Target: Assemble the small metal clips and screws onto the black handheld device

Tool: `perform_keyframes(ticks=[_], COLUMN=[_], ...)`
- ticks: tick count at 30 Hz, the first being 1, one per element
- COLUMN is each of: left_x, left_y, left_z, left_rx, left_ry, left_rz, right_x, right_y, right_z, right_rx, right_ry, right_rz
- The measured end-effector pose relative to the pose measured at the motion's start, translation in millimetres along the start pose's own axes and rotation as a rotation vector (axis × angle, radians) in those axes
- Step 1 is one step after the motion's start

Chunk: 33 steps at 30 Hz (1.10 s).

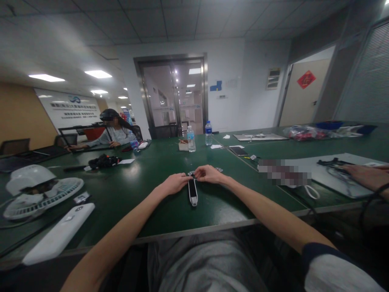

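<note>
A slim white device with a long black face (pixel 192 191) lies on the green table in front of me, its far end between my hands. My left hand (pixel 176 183) is closed, its fingertips pressed against the far end of that device. Just to the right, my right hand (pixel 209 174) has its fingers curled into a pinch above the same end. Whatever is in that pinch is too small and covered to make out. Small grey parts (pixel 219 169) lie just beyond my right hand.
Two water bottles (pixel 191 140) and a small box (pixel 183 145) stand farther back. At left are a white fan-like appliance (pixel 45 194) and a long white case (pixel 62 231). A person (pixel 114 132) sits far left; another person's hand (pixel 363 175) is at right over a white board (pixel 331 172).
</note>
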<state>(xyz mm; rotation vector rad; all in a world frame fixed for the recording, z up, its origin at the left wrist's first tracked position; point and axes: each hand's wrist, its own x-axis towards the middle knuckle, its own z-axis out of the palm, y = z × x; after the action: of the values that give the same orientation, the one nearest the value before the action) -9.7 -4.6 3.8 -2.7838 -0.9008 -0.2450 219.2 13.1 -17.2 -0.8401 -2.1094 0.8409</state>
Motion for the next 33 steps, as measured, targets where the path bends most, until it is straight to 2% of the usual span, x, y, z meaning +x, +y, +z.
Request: perform_keyframes(ticks=[7,14,21,26,33], left_x=[-0.4,0.4,-0.2,-0.2,0.4], left_y=[-0.8,-3.5,-0.4,-0.5,0.0], left_z=[0.8,5.1,0.4,0.9,0.2], left_rx=[0.018,0.033,0.017,0.023,0.037], left_ry=[-0.005,-0.003,-0.011,-0.014,-0.023], left_rz=[0.006,0.014,0.004,0.009,0.002], right_x=[0.8,2.1,-0.8,-2.5,0.3], right_y=[2.0,-3.3,-17.5,-23.5,-17.5], right_z=[10.4,10.4,7.2,6.5,4.1], right_rx=[-0.071,-0.266,-0.403,-0.416,-0.434], right_ry=[0.056,0.085,0.060,0.046,0.023], right_rz=[-0.069,-0.143,-0.224,-0.207,-0.181])
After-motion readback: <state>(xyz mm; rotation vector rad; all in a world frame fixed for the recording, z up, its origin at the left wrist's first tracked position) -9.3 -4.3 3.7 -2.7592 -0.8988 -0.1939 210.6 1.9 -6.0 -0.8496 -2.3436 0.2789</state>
